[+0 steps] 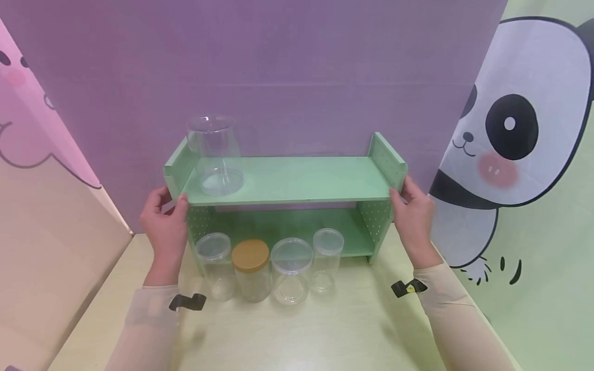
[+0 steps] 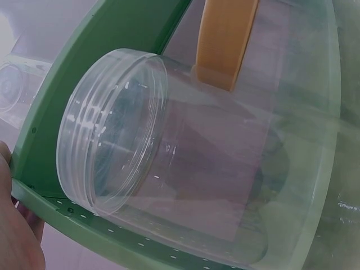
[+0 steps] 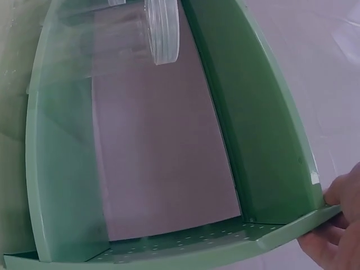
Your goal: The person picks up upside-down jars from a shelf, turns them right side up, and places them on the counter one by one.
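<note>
A light green two-tier shelf [image 1: 306,178] stands on the table against the purple backdrop. At its left side panel, my left hand [image 1: 166,221] grips the edge near the upper board, thumb in front. The right hand [image 1: 415,214] pinches the right side panel at the same height. On the upper board's left end sits a clear open jar [image 1: 221,180]. In front of the shelf stand a clear-lidded jar [image 1: 213,247], a jar with a wooden-coloured lid [image 1: 250,255], a wide clear-lidded jar [image 1: 292,257] and a slim clear-lidded jar [image 1: 328,242].
The pale wooden table [image 1: 287,340] stretches in front of the jars. A panda picture [image 1: 515,123] covers the right wall, and a pink cartoon wall [image 1: 28,118] rises at the left. The lower board [image 1: 287,221] lies behind the jars.
</note>
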Motion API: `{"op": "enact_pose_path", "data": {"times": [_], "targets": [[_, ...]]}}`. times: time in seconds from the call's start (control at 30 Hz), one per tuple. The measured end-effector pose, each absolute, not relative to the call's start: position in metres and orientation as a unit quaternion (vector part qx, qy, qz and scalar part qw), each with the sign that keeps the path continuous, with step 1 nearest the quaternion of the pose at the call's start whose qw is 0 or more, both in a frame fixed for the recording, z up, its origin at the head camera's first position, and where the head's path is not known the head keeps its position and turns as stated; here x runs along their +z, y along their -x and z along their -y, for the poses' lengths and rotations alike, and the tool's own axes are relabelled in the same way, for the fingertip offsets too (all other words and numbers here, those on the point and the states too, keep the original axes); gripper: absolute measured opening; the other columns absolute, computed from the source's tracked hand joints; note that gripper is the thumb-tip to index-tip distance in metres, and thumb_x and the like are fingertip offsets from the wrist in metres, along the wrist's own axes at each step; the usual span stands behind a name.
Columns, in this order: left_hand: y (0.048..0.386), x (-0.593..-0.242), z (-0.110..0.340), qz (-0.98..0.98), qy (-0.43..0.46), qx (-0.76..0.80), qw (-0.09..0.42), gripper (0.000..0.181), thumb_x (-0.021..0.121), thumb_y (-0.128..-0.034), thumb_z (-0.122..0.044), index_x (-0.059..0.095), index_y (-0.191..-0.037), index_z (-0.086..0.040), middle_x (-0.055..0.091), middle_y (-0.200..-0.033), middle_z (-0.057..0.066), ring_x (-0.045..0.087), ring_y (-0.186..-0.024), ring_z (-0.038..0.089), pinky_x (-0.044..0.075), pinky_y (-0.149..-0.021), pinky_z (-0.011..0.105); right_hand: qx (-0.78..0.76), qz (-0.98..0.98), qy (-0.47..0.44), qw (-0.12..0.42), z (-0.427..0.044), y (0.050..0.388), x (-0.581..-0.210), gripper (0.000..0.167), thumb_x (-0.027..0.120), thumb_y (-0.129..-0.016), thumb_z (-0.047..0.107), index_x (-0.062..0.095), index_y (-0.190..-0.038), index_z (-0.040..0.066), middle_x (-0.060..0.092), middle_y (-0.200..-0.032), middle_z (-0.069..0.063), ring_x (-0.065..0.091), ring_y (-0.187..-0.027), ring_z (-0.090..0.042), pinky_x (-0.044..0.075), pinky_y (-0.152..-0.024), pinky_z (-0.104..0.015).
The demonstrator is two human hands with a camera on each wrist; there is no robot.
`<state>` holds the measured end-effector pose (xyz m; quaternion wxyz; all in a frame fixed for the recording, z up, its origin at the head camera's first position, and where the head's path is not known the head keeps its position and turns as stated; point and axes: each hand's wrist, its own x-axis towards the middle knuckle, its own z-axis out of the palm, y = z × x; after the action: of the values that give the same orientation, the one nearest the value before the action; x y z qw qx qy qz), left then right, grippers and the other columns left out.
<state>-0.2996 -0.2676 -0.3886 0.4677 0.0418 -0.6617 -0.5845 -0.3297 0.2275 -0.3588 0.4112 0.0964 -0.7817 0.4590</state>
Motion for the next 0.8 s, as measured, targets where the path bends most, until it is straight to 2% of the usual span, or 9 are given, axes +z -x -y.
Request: {"op": "enact_pose_path", "data": {"times": [0.17,0.4,0.47,0.53,0.63,0.7,0.8], "targets": [[0.299,-0.390,0.269,0.661,-0.044,-0.585,0.467,0.030,0.076,-0.0995,-0.004,0.076,-0.128,0.002,0.071,-0.110,-0.006,0.068,-0.110,0.010,0.063,-0.094,0.023,0.455,0.777,-0.097,0.424,-0.225,0.330,-0.362,0.045,0.073,-0.103,-0.003,0.071,-0.147,0.005,0.074,-0.132,-0.021,0.078,-0.114,-0.037,0.059,-0.088,-0.012],[0.285,-0.379,0.259,0.671,-0.052,-0.584,0.454,0.036,0.072,-0.1030,-0.002,0.073,-0.139,0.002,0.073,-0.129,0.016,0.068,-0.115,0.012,0.061,-0.101,0.024,0.432,0.773,-0.099,0.455,-0.223,0.333,-0.362,0.040,0.073,-0.102,-0.005,0.074,-0.141,0.002,0.076,-0.122,-0.026,0.080,-0.104,-0.041,0.053,-0.076,-0.001],[0.279,-0.375,0.254,0.669,-0.047,-0.572,0.472,0.042,0.072,-0.1005,0.001,0.068,-0.143,0.003,0.067,-0.135,0.015,0.065,-0.119,0.014,0.058,-0.105,0.024,0.427,0.773,-0.096,0.459,-0.223,0.333,-0.363,0.040,0.073,-0.101,-0.006,0.074,-0.140,0.001,0.076,-0.120,-0.027,0.080,-0.102,-0.041,0.052,-0.074,0.000],[0.274,-0.372,0.248,0.660,-0.036,-0.555,0.505,0.048,0.073,-0.0960,0.003,0.064,-0.143,0.003,0.061,-0.136,0.005,0.061,-0.122,0.014,0.054,-0.107,0.026,0.425,0.773,-0.095,0.461,-0.223,0.334,-0.363,0.039,0.073,-0.101,-0.006,0.075,-0.139,0.000,0.076,-0.120,-0.027,0.081,-0.102,-0.041,0.052,-0.074,0.000],[0.272,-0.371,0.241,0.644,0.008,-0.519,0.561,0.050,0.076,-0.0878,0.003,0.062,-0.135,0.004,0.053,-0.131,-0.007,0.056,-0.122,0.015,0.050,-0.104,0.029,0.424,0.773,-0.094,0.463,-0.223,0.334,-0.363,0.039,0.073,-0.101,-0.006,0.074,-0.139,0.000,0.076,-0.120,-0.027,0.080,-0.103,-0.041,0.052,-0.075,0.000],[0.273,-0.370,0.238,0.654,0.046,-0.483,0.580,0.047,0.077,-0.0856,-0.002,0.064,-0.130,0.007,0.059,-0.128,-0.001,0.057,-0.122,0.018,0.050,-0.102,0.030,0.423,0.772,-0.094,0.464,-0.223,0.334,-0.363,0.039,0.073,-0.101,-0.006,0.074,-0.139,0.000,0.075,-0.120,-0.027,0.080,-0.104,-0.042,0.053,-0.076,-0.001],[0.273,-0.365,0.234,0.697,0.097,-0.433,0.564,0.055,0.080,-0.0872,-0.009,0.063,-0.136,0.008,0.064,-0.134,0.016,0.059,-0.128,0.028,0.052,-0.105,0.033,0.420,0.773,-0.093,0.466,-0.222,0.334,-0.364,0.041,0.073,-0.101,-0.006,0.074,-0.140,0.002,0.076,-0.120,-0.026,0.080,-0.103,-0.041,0.052,-0.074,0.000]]}}
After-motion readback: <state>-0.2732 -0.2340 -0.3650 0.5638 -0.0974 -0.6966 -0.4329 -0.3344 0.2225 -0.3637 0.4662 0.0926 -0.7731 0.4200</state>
